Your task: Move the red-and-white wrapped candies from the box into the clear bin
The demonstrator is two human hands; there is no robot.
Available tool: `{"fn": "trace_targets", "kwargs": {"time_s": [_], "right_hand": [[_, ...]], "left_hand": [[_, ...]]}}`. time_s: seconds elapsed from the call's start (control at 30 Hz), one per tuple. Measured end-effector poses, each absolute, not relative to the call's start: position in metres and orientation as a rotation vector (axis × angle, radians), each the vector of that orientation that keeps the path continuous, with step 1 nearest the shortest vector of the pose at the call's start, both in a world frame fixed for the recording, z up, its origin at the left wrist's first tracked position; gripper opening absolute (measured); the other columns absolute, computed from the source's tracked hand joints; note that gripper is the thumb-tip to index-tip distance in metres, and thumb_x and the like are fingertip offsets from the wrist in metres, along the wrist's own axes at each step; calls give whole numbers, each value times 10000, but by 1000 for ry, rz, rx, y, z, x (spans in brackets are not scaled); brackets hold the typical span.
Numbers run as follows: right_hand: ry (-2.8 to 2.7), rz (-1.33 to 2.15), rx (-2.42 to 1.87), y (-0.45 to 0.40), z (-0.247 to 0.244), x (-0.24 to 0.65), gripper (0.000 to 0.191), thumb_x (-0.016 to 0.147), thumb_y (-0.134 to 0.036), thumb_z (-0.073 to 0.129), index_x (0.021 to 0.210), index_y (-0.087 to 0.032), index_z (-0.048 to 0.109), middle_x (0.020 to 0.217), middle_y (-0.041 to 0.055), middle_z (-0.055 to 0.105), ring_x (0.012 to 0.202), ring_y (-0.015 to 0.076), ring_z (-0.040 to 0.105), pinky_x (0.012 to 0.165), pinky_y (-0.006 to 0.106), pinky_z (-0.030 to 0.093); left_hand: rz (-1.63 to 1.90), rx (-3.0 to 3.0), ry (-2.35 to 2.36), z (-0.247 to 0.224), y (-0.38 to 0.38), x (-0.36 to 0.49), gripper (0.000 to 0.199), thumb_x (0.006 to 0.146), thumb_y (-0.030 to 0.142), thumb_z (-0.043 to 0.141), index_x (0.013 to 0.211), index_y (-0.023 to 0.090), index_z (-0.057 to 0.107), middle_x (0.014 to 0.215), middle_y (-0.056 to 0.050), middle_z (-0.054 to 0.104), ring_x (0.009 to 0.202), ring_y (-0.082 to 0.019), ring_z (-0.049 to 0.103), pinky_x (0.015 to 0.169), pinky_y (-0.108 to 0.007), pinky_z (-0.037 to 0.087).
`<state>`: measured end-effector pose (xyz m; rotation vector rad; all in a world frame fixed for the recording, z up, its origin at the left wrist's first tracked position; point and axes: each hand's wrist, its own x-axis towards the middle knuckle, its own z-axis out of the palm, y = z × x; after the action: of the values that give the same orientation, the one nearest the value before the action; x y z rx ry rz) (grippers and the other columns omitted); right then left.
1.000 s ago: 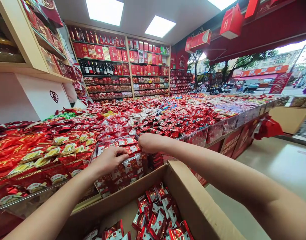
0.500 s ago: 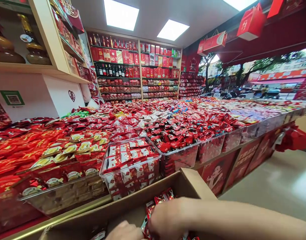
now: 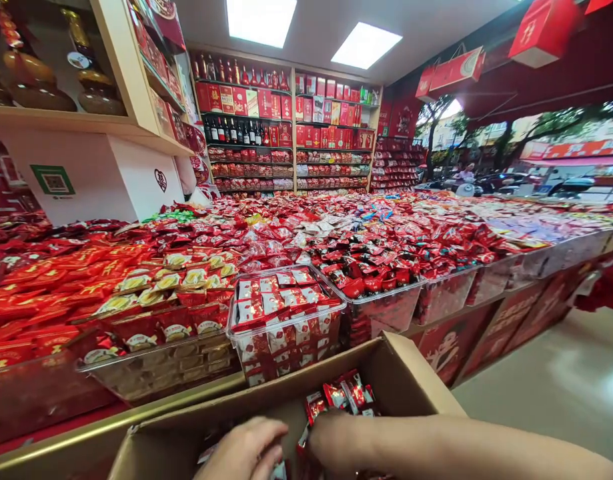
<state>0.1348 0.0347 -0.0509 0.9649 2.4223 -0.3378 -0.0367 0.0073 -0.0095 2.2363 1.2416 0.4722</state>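
Note:
Both hands are down inside an open cardboard box [image 3: 406,373] at the bottom of the head view. My left hand [image 3: 243,453] is in the box's left half, fingers loosely bent and apart, with a small packet partly visible just below them. My right hand [image 3: 336,437] reaches in from the right, back upward, over red-and-white snack packets [image 3: 353,393]. Its fingers are hidden behind the hand and in shadow, so any grip cannot be made out. More packets lie partly covered under both hands.
A clear plastic bin [image 3: 286,333] of red-and-white packets stands just behind the box. Other bins of wrapped snacks [image 3: 176,280] spread across the display. A gold rail [image 3: 86,440] runs at the left front. Shelves [image 3: 291,133] with bottles and red boxes line the back.
The view has shifted left, so the scene sits further right. My left hand has risen into fuller view, its fingers now showing. More packets show beyond my right hand.

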Motion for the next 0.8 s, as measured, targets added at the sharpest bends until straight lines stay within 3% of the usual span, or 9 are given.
{"fn": "trace_targets", "kwargs": {"time_s": [0.1, 0.2, 0.33, 0.43, 0.63, 0.73, 0.8], "right_hand": [[2709, -795, 1147, 33, -20, 149, 130, 614, -239, 585, 716, -159, 582, 595, -8, 563, 528, 109, 502, 437, 188, 366], [2741, -1567, 1308, 30, 5, 159, 168, 653, -281, 580, 732, -145, 523, 609, -30, 532, 512, 62, 451, 442, 158, 338], [2561, -2322, 1316, 26, 24, 162, 218, 682, -322, 575, 670, -126, 480, 569, -27, 521, 506, 56, 463, 482, 173, 355], [2427, -2558, 1362, 22, 30, 160, 276, 646, -364, 607, 644, -124, 470, 544, -25, 522, 508, 66, 481, 496, 189, 363], [2329, -2754, 1483, 22, 28, 154, 245, 650, -338, 611, 694, -137, 479, 580, -26, 534, 521, 67, 489, 523, 202, 377], [2503, -2691, 1389, 22, 27, 154, 235, 646, -289, 624, 801, -136, 535, 676, -18, 543, 593, 64, 484, 573, 200, 384], [2597, -2610, 1406, 21, 28, 154, 182, 675, -284, 594, 762, -126, 571, 670, -13, 544, 588, 62, 466, 564, 197, 374]], "left_hand": [[553, 2002, 1299, 2, 4, -35, 317, 768, 302, 461, 1058, 217, 554, 1081, -53, 592, 975, -202, 519, 857, -283, 372], [538, 1735, 1136, 11, -2, -28, 481, 711, 314, 566, 1159, 184, 455, 1103, -63, 574, 961, -212, 523, 831, -295, 396], [585, 1443, 951, 22, -9, -19, 367, 766, 268, 521, 1117, 177, 472, 1014, -52, 605, 815, -168, 578, 684, -247, 444], [583, 1294, 923, 28, -13, -16, 344, 796, 272, 491, 1130, 201, 451, 942, -47, 626, 678, -138, 608, 530, -191, 425], [697, 1251, 919, 29, -14, -16, 382, 810, 287, 475, 1186, 261, 408, 933, -20, 636, 657, -121, 605, 520, -167, 422], [697, 1361, 970, 27, -12, -16, 420, 794, 287, 497, 1203, 277, 405, 984, -3, 628, 685, -130, 596, 579, -193, 448], [721, 1483, 989, 27, -11, -16, 393, 796, 286, 487, 1187, 274, 438, 1036, 9, 612, 764, -150, 582, 695, -228, 446]]}}
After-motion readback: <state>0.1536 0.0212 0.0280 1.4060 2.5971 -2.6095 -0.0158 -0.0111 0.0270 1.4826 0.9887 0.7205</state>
